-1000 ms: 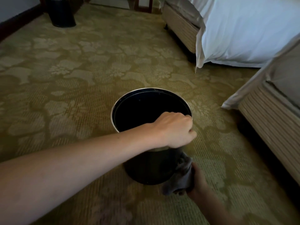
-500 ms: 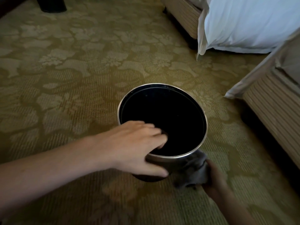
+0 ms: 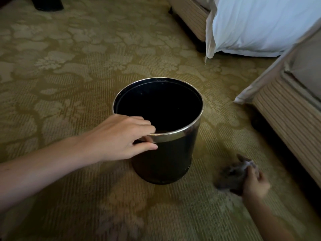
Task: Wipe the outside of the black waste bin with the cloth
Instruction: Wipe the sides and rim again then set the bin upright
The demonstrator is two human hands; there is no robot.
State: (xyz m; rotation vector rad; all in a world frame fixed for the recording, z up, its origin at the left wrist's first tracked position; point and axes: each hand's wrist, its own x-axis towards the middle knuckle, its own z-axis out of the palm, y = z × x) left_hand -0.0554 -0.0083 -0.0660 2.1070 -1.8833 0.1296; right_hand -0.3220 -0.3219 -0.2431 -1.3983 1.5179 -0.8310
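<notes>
The black waste bin (image 3: pixel 166 162) with a silver rim stands upright on the patterned carpet at the centre. My left hand (image 3: pixel 119 136) holds its near-left rim, fingers over the top edge and thumb against the outer wall. My right hand (image 3: pixel 254 183) grips a crumpled grey cloth (image 3: pixel 232 174) low at the right, blurred by motion and clear of the bin's wall by a hand's width.
A bed base (image 3: pixel 291 119) with striped sides lies close on the right. A second bed with a white sheet (image 3: pixel 257 26) hanging down is at the far right. Another dark bin (image 3: pixel 48 3) stands at the far left. Olive carpet (image 3: pixel 69 75) stretches left.
My right hand pulled the cloth off the bin's lower right wall and out to the right. My left hand shifted from the right rim to the near-left rim.
</notes>
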